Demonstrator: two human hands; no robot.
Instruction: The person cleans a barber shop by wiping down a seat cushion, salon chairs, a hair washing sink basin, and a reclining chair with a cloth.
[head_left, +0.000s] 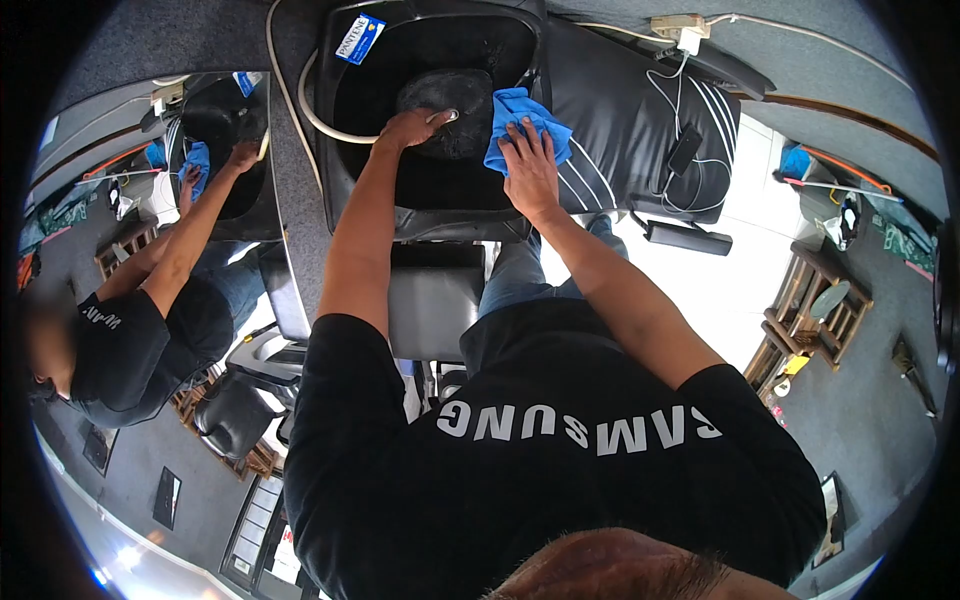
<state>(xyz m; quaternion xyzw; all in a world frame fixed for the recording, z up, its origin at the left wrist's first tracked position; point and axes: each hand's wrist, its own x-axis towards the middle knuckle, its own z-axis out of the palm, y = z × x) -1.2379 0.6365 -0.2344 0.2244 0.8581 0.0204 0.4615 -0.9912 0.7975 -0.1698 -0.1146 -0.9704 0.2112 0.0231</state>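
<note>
My left hand (410,128) is closed around the end of a cream-coloured hose (345,133) inside a black wash basin (345,190). The metal tip of the hose pokes out past my fingers over the wet basin floor. My right hand (533,172) presses a blue cloth (515,108) against the basin's right rim, its fingers curved and a little apart on top of the cloth. Part of the cloth lies over the edge of the black padded seat (610,110) beside the basin.
A Pantene label (360,38) is on the basin's back left corner. A phone (685,150) with white cables lies on the seat, below a power socket (688,38). A mirror (200,300) on the left reflects me. Wooden furniture (815,305) stands at right.
</note>
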